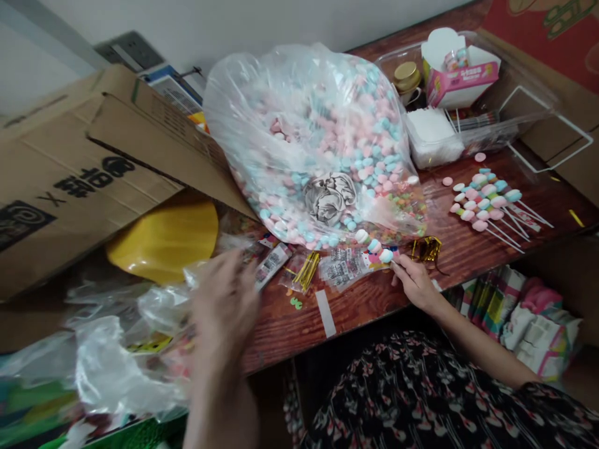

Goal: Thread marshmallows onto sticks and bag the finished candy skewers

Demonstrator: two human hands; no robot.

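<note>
My right hand (415, 280) is closed at the table's front edge. It grips the end of a marshmallow skewer (374, 247), whose pastel candies point up and left, just in front of a big clear bag of marshmallows (322, 125). My left hand (227, 299) is smeared by motion over the left side of the table, so its fingers cannot be made out. Beside it lie crumpled clear plastic bags (107, 355) and a small printed packet (272, 265). Finished-looking marshmallow skewers (484, 199) lie in a pile on the right, sticks toward me.
A cardboard box (70, 174) leans in from the left above a yellow rounded object (168, 240). Gold twist ties (307, 271) and a white strip (326, 313) lie on the wooden table (374, 312). Back right stands a clear tray (510, 134) holding a pink carton (461, 81).
</note>
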